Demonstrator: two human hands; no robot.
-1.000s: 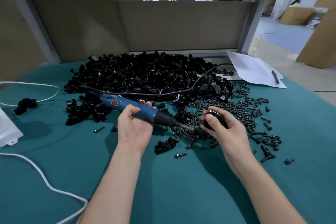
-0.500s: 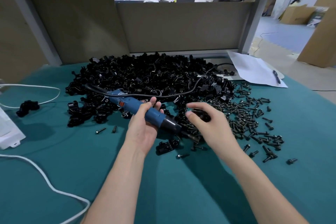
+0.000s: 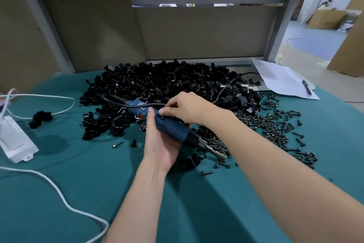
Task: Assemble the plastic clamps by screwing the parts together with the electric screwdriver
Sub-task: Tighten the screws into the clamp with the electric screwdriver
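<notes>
My left hand (image 3: 160, 144) holds the blue electric screwdriver (image 3: 173, 127) from below, its metal bit (image 3: 215, 152) pointing right and down towards the table. My right hand (image 3: 186, 109) reaches across over the screwdriver's rear, fingers curled and pinching at the black cable (image 3: 137, 104) where it meets the tool body. A big heap of black plastic clamp parts (image 3: 167, 85) lies behind the hands. Many dark screws (image 3: 275, 124) are scattered to the right. One small black clamp (image 3: 190, 162) sits just below the bit.
A white box (image 3: 16, 142) and white cords (image 3: 59, 189) lie at the left on the teal table cover (image 3: 98, 164). A lone black part (image 3: 40, 118) sits beside them. White paper with a pen (image 3: 285, 81) lies back right. A grey partition stands behind.
My right hand left the screws and clamp at the right and moved left over the screwdriver onto its cable end. My left hand tilted the tool slightly, bit lower.
</notes>
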